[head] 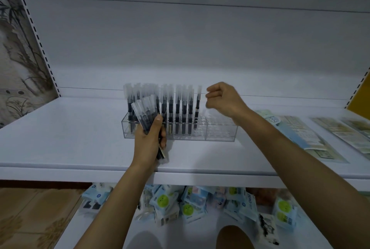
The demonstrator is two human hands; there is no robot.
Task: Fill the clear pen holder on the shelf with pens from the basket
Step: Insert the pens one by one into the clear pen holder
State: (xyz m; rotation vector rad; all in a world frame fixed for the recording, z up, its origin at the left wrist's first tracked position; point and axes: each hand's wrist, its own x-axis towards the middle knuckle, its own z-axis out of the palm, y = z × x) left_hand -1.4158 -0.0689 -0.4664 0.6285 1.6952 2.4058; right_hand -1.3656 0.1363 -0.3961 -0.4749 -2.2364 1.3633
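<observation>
Knees: two bare knees [234, 237] at bottom edge, nearest the lens; blurred.
Lower shelf: heap of soft packets [188, 206], pale blue with green round faces, glossy wrap.
Left hand: left hand [149, 138] clamped round a bundle of pens [147, 115], fingers wrapped tight; bundle fans upward, just in front of the holder's left end.
Right hand: right hand [222, 99] raised beside the rightmost standing pen [197, 106]; fingers curled, tips pinched together. Cannot tell whether anything is between them; appears empty, motion-blurred.
Holder: clear pen holder [220, 131] sits mid-shelf; rigid transparent plastic, rectangular, top plate drilled with a grid of round holes.
Shelf: white shelf [60, 138], smooth, matte.
Pens: dark barrels, frosted translucent caps, slim cylinders, standing upright in rows.
Progress: left and centre sections look filled; right section shows empty holes. Judged over half done.
Remaining: bundle in hand to be seated in right-hand holes.
Basket: not in view.
Right of holder: flat printed packets [300, 134] lying on the shelf.
</observation>
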